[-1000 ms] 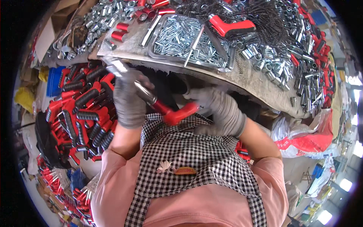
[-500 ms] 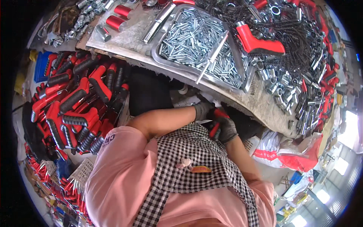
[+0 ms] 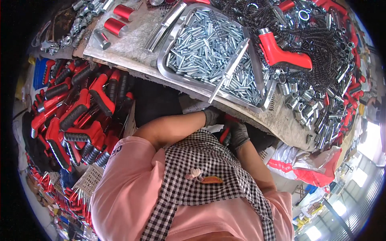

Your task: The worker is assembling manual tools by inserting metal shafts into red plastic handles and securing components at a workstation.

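Note:
Both my hands wear dark grey gloves and meet in shadow below the table's front edge. My right hand is closed round a red-and-black pistol-grip handle, whose end sticks out on the palm's left side. My left hand is just beyond it, at the handle's far part; its fingers are hidden in the dark under the edge. On the table above lies a metal tray of short silver pins, with a thin metal rod across its rim. Another red pistol-grip handle rests to the tray's right.
A large heap of red-and-black handles fills the left side. Black springs and metal collars are piled right of the tray. Red cylinders stand at the table's back left. A white-and-red sack sits at the right.
Both hands have gone slightly farther under the table edge, so less of the handle and of the left fingers shows. The view has shifted a little, with the table appearing closer.

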